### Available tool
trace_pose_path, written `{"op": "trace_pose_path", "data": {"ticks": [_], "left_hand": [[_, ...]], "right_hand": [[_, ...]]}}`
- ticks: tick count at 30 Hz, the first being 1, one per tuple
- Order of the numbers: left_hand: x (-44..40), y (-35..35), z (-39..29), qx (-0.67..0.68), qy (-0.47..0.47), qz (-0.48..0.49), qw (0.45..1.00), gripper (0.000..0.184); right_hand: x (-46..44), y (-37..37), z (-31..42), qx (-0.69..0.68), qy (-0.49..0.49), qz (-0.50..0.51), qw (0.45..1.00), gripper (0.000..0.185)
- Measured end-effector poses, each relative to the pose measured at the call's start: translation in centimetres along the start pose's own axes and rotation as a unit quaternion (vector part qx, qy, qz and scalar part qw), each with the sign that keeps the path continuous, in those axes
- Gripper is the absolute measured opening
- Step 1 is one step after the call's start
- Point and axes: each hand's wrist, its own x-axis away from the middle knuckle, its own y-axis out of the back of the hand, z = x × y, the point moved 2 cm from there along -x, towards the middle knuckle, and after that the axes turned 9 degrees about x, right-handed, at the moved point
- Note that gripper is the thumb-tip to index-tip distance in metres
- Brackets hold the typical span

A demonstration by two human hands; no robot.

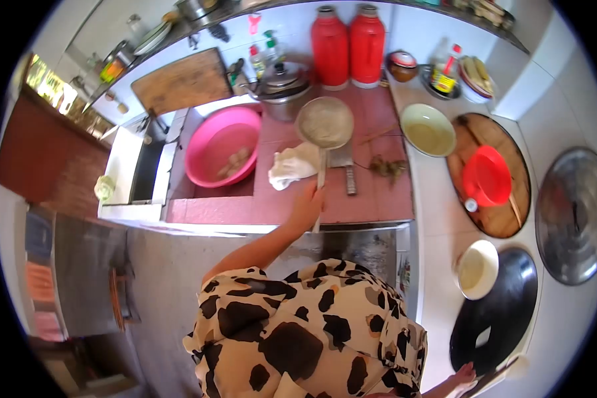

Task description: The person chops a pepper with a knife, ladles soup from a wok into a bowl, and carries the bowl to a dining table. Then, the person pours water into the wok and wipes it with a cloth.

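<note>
My left hand [308, 203] is closed around the pale handle of a long-handled skimmer [325, 123], its round greyish bowl held over the pink tiled counter. Beside the skimmer lie a crumpled white cloth [294, 166] and a cleaver [350, 179], whose blade is partly hidden by the skimmer. At the lower right, my right hand [464, 378] is by the near rim of a black wok [511, 298]. Its fingers look closed on something slim and pale that I cannot make out, next to a long dark object.
A pink basin [194, 156] holds pale lumps in liquid. Behind stand a lidded pot [282, 93] and two red flasks [330, 50]. At right are a green bowl [428, 130], a red plastic container [487, 176] on a round wooden board [471, 215], and a cream bowl [477, 270].
</note>
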Motion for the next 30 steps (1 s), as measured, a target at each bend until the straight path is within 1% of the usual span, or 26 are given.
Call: {"op": "trace_pose_path", "data": {"ticks": [1,2,4,6,7,8,9,10,11,12,13,14,15,16,17,20,21,22,23,24,25,26,27,28,29,30], "left_hand": [[0.6,2.1,1.4,-0.02,-0.001,-0.055,0.998,0.021],[0.7,4.1,2.5,-0.038,-0.002,-0.104,0.994,0.02],[0.7,8.9,4.2,-0.082,0.027,-0.218,0.972,0.018],[-0.2,14.9,5.8,-0.134,0.018,-0.276,0.952,0.019],[-1.5,19.9,9.3,-0.313,-0.074,-0.27,0.907,0.023],[-1.3,20.9,7.7,-0.409,-0.04,-0.243,0.879,0.027],[-2.5,24.5,9.8,-0.517,0.021,-0.217,0.828,0.03],[-3.6,26.6,10.6,-0.547,0.029,-0.198,0.813,0.029],[-4.3,28.2,10.0,-0.63,0.038,-0.099,0.769,0.026],[-5.4,32.0,12.0,-0.675,0.033,-0.051,0.735,0.025],[-6.1,34.2,12.6,-0.715,0.024,-0.004,0.699,0.025],[-5.8,33.1,10.2,-0.7,0.072,-0.019,0.711,0.031],[-5.8,29.6,6.3,-0.694,0.2,-0.037,0.691,0.036],[-5.1,24.4,2.1,-0.713,0.188,-0.132,0.662,0.033],[-5.7,20.3,-0.8,-0.734,0.149,-0.122,0.651,0.027],[-8.6,12.3,0.2,-0.645,-0.083,0.006,0.76,0.024],[-9.2,8.8,2.5,-0.542,-0.105,0.1,0.828,0.025],[-9.4,4.7,4.6,-0.426,-0.122,0.193,0.875,0.025],[-7.2,-1.1,4.0,-0.435,-0.042,0.263,0.86,0.027],[-4.4,-7.6,1.9,-0.428,-0.065,0.35,0.831,0.026],[-2.3,-13.1,2.0,-0.331,-0.013,0.432,0.839,0.027],[-0.5,-17.8,2.4,-0.229,0.042,0.505,0.831,0.029],[0.4,-21.7,5.8,-0.189,0.022,0.543,0.818,0.027],[2.0,-25.9,6.3,-0.106,0.095,0.582,0.801,0.023],[2.9,-29.8,7.2,-0.032,0.146,0.603,0.783,0.022],[3.8,-33.3,5.5,-0.057,0.139,0.608,0.779,0.023]], "right_hand": [[-3.6,1.6,-1.2,0.003,-0.013,0.005,1.0,0.036],[-3.6,2.0,-1.6,0.044,0.102,0.043,0.993,0.038],[-3.0,-1.0,-0.5,0.176,0.115,0.047,0.976,0.037],[-2.5,-3.2,1.4,0.308,0.124,0.038,0.942,0.037],[-1.6,-2.2,2.4,0.371,0.124,0.02,0.92,0.037],[-3.7,-2.8,0.8,0.263,0.127,-0.017,0.956,0.034],[-2.9,-2.8,0.1,0.073,0.069,0.039,0.994,0.032],[-5.7,-1.6,-1.7,0.188,0.122,0.087,0.971,0.032],[-4.2,-1.7,-1.4,0.159,0.128,0.045,0.978,0.031],[-2.2,-2.5,-0.1,0.265,0.12,0.075,0.954,0.037],[-9.3,-0.3,-3.9,-0.065,0.0,0.101,0.993,0.041],[-2.7,-2.7,-1.4,-0.04,0.004,-0.012,0.999,0.035],[-1.7,-2.7,-0.5,0.045,0.042,-0.024,0.998,0.024],[4.4,-5.1,2.7,0.018,0.049,-0.065,0.996,0.016],[3.5,-4.4,2.2,0.016,0.052,-0.029,0.998,0.013],[8.5,-4.8,3.2,0.066,0.073,-0.01,0.995,0.011],[9.2,-4.3,2.7,0.078,0.098,0.008,0.992,0.01],[10.0,-3.8,2.0,0.092,0.122,0.028,0.988,0.009],[10.7,-3.2,1.6,0.133,0.172,0.051,0.975,0.009],[11.5,-2.7,1.2,0.173,0.22,0.073,0.957,0.009],[13.0,-2.4,1.3,0.239,0.251,0.077,0.935,0.013],[14.1,-2.2,1.5,0.322,0.345,0.078,0.878,0.013],[15.8,-2.1,2.2,0.41,0.381,0.084,0.824,0.009],[17.3,-2.0,2.9,0.492,0.412,0.093,0.761,0.006],[18.1,-1.8,2.9,0.513,0.449,0.122,0.721,0.005],[18.2,-0.7,2.1,0.541,0.445,0.138,0.7,0.004]]}}
